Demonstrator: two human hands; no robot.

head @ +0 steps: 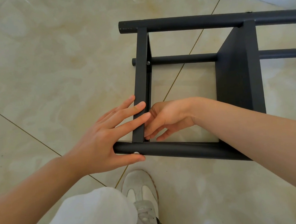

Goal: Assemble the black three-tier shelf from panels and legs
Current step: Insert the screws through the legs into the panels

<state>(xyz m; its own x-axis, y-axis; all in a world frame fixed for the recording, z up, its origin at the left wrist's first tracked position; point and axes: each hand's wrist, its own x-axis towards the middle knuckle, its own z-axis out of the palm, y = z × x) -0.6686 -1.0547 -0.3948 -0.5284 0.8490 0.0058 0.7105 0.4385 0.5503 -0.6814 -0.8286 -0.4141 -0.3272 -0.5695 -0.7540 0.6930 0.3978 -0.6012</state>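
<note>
Reaching behind the panel [142, 76], right hand [168, 119] perhaps pinches something hidden

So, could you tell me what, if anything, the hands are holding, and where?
Left hand presses flat on the end panel by the near leg, gripping nothing. Right hand reaches that corner; any hold is unclear.

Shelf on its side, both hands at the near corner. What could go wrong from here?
The right hand has fingertips in the joint between the end panel and the near leg; they could get pinched. The left hand only presses flat, so the shelf might slide on the smooth tiled floor.
</note>
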